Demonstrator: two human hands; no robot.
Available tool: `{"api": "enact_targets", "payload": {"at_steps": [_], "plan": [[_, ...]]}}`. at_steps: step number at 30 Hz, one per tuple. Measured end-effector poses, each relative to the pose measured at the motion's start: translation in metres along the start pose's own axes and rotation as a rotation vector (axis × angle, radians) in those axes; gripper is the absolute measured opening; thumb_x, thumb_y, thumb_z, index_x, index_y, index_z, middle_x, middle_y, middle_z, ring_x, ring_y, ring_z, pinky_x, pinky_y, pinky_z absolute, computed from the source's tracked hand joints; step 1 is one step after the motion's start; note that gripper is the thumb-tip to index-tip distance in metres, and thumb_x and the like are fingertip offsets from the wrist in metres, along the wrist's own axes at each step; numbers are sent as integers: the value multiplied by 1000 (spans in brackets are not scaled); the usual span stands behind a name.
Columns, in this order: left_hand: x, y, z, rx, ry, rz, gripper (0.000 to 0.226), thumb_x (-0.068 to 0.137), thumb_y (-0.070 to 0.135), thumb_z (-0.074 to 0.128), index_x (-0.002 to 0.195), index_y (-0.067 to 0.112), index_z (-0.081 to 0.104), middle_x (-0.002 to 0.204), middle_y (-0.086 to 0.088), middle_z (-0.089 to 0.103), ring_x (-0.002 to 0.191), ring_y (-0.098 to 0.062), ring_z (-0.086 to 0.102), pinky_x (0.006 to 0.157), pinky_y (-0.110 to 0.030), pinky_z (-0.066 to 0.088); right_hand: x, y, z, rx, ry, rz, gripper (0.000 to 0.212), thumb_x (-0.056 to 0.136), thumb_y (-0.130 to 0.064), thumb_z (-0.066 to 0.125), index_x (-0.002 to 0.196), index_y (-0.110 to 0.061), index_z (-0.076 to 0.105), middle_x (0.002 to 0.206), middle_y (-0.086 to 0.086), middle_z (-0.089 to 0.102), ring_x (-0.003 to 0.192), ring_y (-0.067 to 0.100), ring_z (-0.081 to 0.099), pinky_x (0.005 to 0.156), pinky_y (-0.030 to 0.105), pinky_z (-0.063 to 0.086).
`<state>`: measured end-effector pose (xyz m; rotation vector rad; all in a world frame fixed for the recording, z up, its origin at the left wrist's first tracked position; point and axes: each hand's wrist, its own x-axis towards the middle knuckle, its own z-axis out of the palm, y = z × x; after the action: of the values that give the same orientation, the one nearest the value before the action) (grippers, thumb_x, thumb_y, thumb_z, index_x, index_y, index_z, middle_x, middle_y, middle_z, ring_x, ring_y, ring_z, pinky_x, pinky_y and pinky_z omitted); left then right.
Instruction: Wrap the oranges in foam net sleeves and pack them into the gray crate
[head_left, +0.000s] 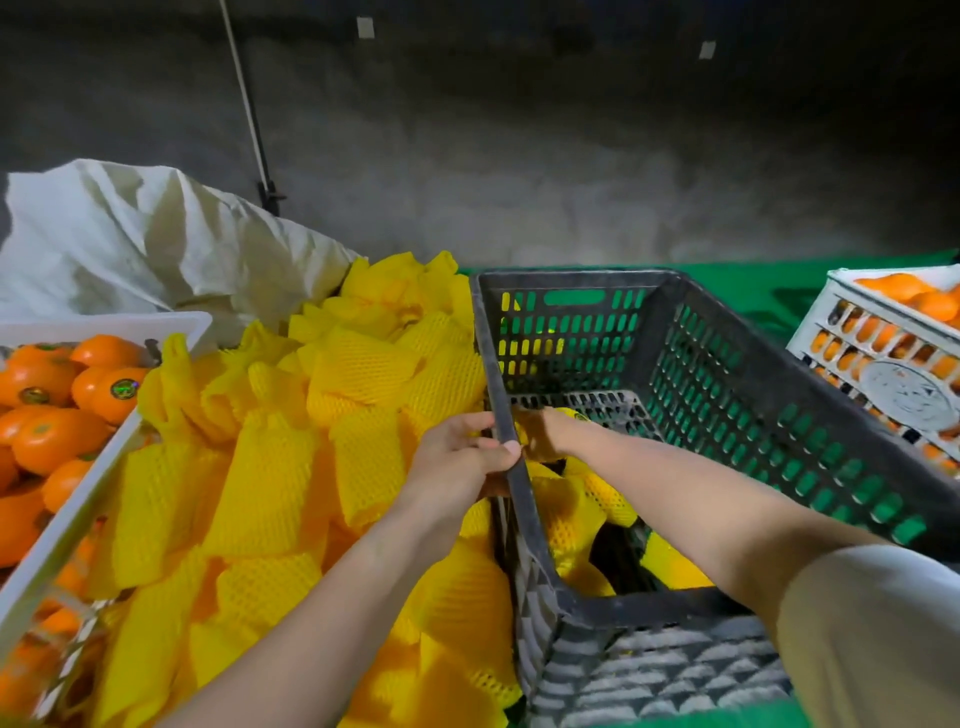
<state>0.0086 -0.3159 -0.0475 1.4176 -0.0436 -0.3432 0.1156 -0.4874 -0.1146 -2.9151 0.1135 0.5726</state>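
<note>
Left hand (457, 460) around perforated gray crate (571, 275) rim

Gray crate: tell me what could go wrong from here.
The left hand grips the gray crate by its rim; a tug could tilt or slide it, as the netted oranges lie only at its near end.
The right hand reaches in, partly hidden behind the rim; one let go early could bruise.
Loose foam sleeves heaped against the crate could spill in.
</note>
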Motion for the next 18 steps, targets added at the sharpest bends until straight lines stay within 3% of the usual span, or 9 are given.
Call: {"api": "enact_targets", "payload": {"at_steps": [2,4,6,8,11,15,18], "plan": [[-1,1,0,8,-3,2,25,87,-3,61,106,14,55,82,-9,59,69,-19,63,53,-23,52,-3,-6,-2,-23,-76,-9,38,94,-30,52,126,-12,42,123,18,51,99,28,52,94,35,43],[-3,4,0,9,-2,3,23,88,-3,61,99,17,55,82,-9,60,68,-18,63,50,-21,52,-1,-9,-2,-135,-92,11,65,93,-33,52,145,-10,19,143,19,35,118,33,47,102,38,40],[-6,5,0,35,0,13,22,89,1,61,100,18,55,87,-9,60,72,-17,63,52,-19,52,-7,-13,-7,-239,3,61,88,91,-32,56,150,-16,-7,153,20,11,131,39,35,105,44,36],[-12,3,-2,157,2,58,28,91,11,62,117,15,54,101,-10,61,87,-19,63,66,-24,53,-14,-18,-21,-292,117,33,81,90,-29,58,150,-16,5,155,17,8,135,40,26,108,51,30],[-24,-2,-14,356,-23,128,35,94,26,57,127,16,50,105,-5,58,92,-19,61,80,-33,49,-29,-24,-52,-96,345,0,52,91,-22,53,139,-15,36,146,15,32,130,37,36,105,54,34],[-40,-2,-51,218,57,130,12,97,18,51,108,21,53,97,-6,58,65,-7,58,60,-20,48,-64,-54,-91,385,881,-112,33,91,-20,55,122,-9,55,125,13,57,116,30,52,98,37,39],[-49,2,-86,128,211,144,15,96,4,49,105,15,55,91,-7,59,62,-11,56,52,-16,46,-96,-111,-93,419,907,-418,26,88,-15,59,112,-4,61,112,13,65,105,28,59,92,33,40]]}}
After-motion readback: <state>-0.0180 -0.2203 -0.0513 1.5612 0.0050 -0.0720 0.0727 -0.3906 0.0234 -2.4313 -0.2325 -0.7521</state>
